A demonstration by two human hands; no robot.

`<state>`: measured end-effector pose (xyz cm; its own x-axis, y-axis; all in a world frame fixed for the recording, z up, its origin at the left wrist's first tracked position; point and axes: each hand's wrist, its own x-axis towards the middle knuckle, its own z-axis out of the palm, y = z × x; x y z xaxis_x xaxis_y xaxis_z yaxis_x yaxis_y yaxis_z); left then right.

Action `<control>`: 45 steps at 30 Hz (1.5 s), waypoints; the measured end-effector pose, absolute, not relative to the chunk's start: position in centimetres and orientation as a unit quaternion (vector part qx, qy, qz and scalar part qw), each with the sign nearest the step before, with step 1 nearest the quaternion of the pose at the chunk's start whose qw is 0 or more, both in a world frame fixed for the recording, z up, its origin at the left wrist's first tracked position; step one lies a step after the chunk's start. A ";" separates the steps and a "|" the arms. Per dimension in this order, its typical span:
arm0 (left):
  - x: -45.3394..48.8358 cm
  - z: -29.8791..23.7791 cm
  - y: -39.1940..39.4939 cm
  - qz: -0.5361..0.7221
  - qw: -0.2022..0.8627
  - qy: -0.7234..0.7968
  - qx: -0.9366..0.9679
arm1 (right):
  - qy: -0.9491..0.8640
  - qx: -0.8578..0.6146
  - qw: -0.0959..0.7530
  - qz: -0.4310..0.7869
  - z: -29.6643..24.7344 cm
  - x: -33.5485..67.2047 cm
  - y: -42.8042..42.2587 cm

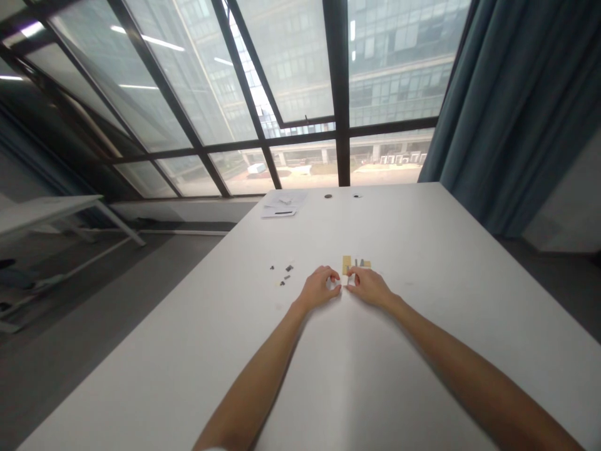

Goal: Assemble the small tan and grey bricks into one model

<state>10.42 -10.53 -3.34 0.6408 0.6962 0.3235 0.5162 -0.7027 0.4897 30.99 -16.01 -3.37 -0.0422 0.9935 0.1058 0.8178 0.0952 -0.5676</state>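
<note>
My left hand [321,287] rests low over the white table, with its thumb and fingers curled toward each other in a loose pinch. Facing it, my right hand [369,287] has thumb and forefinger bent the same way. A small pale piece [344,280] shows in the narrow gap between the fingertips; its kind is too small to tell. Just behind the right fingers lies a flat yellow piece [346,260]. Beside it are small grey strips [361,262] and another yellow bit [367,264], partly behind my right hand.
Several tiny dark parts [289,268] lie scattered left of my left hand. Papers with a dark pen-like item [283,213] sit at the far left corner of the table [404,232]. Two dark round spots [328,196] mark the far edge, before the windows.
</note>
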 end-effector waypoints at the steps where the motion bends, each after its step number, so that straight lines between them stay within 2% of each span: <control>1: 10.3 -3.6 -10.7 0.245 0.181 0.350 0.886 | -0.695 -0.655 0.234 0.181 -3.6 30.9 -16.3; 10: 10.3 -4.4 -11.5 0.193 0.186 0.404 0.875 | -0.670 -0.688 0.214 0.181 -4.8 30.2 -16.5; 23: 10.5 -5.3 -11.4 0.212 0.194 0.398 0.871 | -0.665 -0.687 0.247 0.156 -5.3 29.6 -17.8; 45: 10.6 -5.3 -11.2 0.208 0.190 0.402 0.871 | -0.655 -0.698 0.246 0.150 -5.5 29.7 -17.7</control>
